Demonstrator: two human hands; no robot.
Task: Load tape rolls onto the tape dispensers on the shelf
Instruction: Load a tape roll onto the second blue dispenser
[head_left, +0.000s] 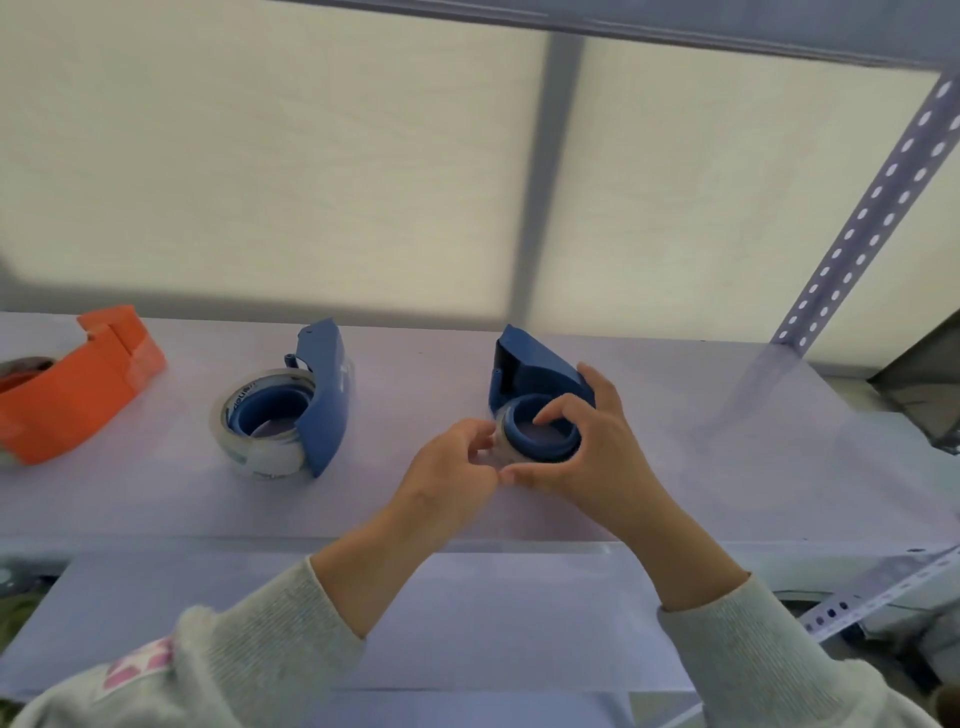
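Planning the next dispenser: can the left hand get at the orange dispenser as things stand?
Probably yes: the left hand is busy at the right blue dispenser, but bare shelf lies open toward the orange dispenser.

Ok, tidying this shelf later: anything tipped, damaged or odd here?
Nothing stands out. The orange dispenser, middle blue dispenser and right blue dispenser lie apart on the shelf; both hands work a tape roll on the right one.

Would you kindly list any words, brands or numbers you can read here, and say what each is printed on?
Nothing is fully legible.
Clear tape roll in the middle blue dispenser: dark print on the core rim, too blurred to read.
Grey sleeve, lower left: a pink-and-white patch, no letters readable.
Orange dispenser and right blue dispenser: no visible text.
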